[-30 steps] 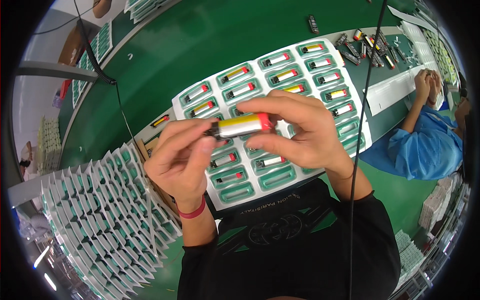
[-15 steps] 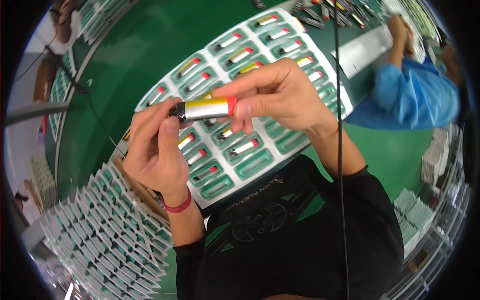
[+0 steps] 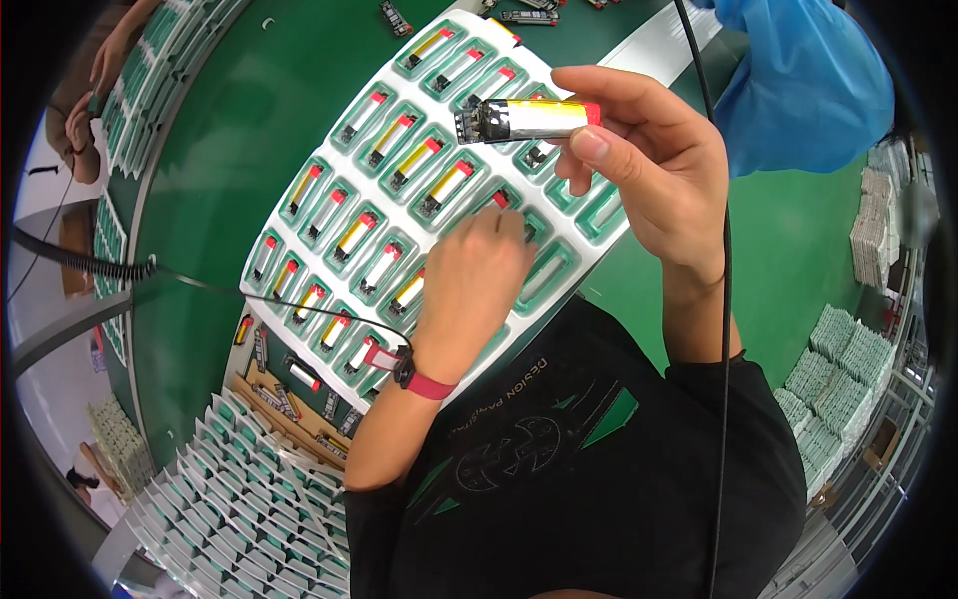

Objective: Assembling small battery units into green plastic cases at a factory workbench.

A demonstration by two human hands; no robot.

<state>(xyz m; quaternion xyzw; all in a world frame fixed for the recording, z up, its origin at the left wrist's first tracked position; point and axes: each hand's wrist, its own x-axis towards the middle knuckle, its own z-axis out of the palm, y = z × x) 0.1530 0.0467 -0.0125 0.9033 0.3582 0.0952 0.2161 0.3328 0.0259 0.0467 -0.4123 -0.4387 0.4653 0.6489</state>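
Observation:
In my right hand point(image 3: 654, 160), a small battery cell point(image 3: 544, 118) is pinched by its red end between thumb and fingers, above the far right part of the tray. The cell is silver and yellow, and a dark circuit board sticks out at its left end. My left hand point(image 3: 474, 270), with a red wrist strap and thin cable, reaches down onto the white tray point(image 3: 424, 215). Its fingers are closed at another battery point(image 3: 501, 200) in a slot; only that battery's red end shows clearly. Similar cells fill several green-lined slots around it.
Loose batteries lie beyond the tray point(image 3: 529, 17) and in a cardboard box point(image 3: 279, 399) at its near left. Stacked trays point(image 3: 239, 499) stand at lower left. A black cable point(image 3: 723, 399) hangs past my right arm. A co-worker's blue sleeve point(image 3: 803, 90) is at upper right.
My left hand has let go of the battery both hands held and moved down to the tray. My right hand has carried that battery up and to the right. The view has shifted.

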